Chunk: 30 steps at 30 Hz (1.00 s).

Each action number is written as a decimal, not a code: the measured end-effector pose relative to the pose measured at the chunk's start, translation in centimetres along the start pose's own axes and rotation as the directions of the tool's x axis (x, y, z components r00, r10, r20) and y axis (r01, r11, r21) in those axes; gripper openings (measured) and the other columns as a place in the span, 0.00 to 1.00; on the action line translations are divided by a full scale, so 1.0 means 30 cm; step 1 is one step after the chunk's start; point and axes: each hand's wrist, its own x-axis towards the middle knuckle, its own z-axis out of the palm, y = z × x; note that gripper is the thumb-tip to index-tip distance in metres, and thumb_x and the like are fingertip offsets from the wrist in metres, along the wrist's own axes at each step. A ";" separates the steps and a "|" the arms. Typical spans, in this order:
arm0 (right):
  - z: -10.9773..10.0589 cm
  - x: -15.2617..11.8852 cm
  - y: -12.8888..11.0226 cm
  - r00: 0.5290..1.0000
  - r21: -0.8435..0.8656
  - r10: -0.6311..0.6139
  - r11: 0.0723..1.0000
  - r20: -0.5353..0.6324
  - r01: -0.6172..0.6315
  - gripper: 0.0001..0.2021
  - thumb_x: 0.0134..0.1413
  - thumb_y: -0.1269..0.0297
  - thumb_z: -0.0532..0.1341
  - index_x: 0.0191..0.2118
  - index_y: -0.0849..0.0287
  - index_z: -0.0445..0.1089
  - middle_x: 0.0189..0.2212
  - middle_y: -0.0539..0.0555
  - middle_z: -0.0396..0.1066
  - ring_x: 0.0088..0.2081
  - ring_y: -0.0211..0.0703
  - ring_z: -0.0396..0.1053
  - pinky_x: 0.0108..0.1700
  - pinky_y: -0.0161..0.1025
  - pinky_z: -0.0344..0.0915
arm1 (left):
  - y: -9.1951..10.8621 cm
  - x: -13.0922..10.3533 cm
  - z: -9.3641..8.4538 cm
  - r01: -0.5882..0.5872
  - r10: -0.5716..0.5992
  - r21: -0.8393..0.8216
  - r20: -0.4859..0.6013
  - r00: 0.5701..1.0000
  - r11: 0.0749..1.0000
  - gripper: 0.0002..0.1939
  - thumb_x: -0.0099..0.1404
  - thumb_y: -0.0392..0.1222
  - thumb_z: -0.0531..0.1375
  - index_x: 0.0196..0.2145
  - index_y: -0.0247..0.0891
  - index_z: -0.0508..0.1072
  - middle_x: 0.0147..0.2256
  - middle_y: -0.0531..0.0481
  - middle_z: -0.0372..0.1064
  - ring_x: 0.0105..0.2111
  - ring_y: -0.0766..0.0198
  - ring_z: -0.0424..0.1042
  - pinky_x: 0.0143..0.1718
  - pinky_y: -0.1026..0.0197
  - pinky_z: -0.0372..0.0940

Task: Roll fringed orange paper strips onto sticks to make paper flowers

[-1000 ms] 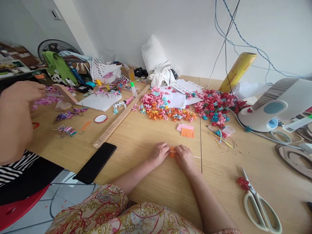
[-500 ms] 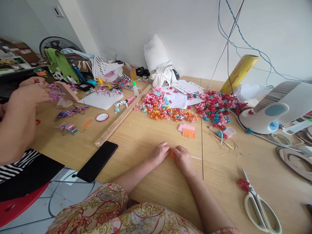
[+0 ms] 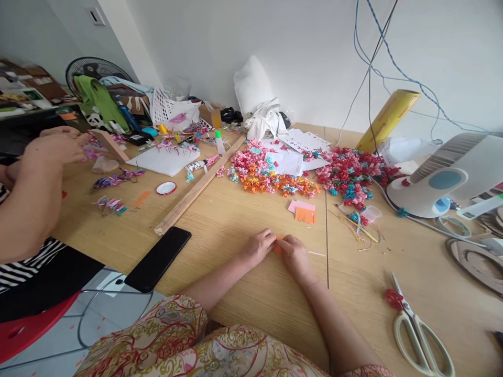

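Close together on the wooden table (image 3: 243, 272), my two hands pinch a small orange paper piece (image 3: 278, 245). My left hand (image 3: 259, 247) has its fingertips closed on the paper's left side. My right hand (image 3: 295, 256) covers the paper's right side, fingers bent down over it. A thin white stick (image 3: 316, 254) lies just right of my right hand. Beyond my hands are an orange fringed paper (image 3: 305, 215) and a pink paper (image 3: 298, 205) partly under it. Piles of pink and orange paper flowers (image 3: 257, 182) and red ones (image 3: 353, 173) sit further back.
A black phone (image 3: 158, 259) and a wooden strip (image 3: 200, 188) lie to the left. Scissors (image 3: 418, 330) rest at the right front, below a white fan-like device (image 3: 444, 178). Another person's hands (image 3: 58, 149) work at the far left.
The view has shifted slightly. My hands stay on the orange paper, a bit more of which shows between them. At the far left, the other person's hands have moved a little.
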 end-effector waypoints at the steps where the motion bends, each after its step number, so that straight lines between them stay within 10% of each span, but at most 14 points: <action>1: -0.002 0.002 0.001 1.000 0.001 -0.002 1.000 0.016 0.002 0.12 0.52 0.74 0.51 0.36 0.53 0.69 0.28 0.50 0.62 0.31 0.36 0.58 0.32 0.31 0.51 | 0.004 -0.001 -0.005 0.000 0.000 0.016 0.011 1.000 1.000 0.04 0.61 0.37 0.52 0.32 0.38 0.66 0.32 0.51 0.61 0.30 0.68 0.65 0.30 0.67 0.59; 30: -0.064 0.000 -0.018 0.988 -0.083 0.058 0.996 0.143 -0.046 0.09 0.54 0.72 0.51 0.37 0.57 0.66 0.30 0.52 0.62 0.32 0.37 0.59 0.35 0.32 0.52 | -0.014 0.041 -0.023 -0.257 0.247 0.248 0.071 0.966 0.934 0.08 0.64 0.37 0.48 0.29 0.35 0.64 0.27 0.52 0.59 0.28 0.68 0.62 0.28 0.67 0.59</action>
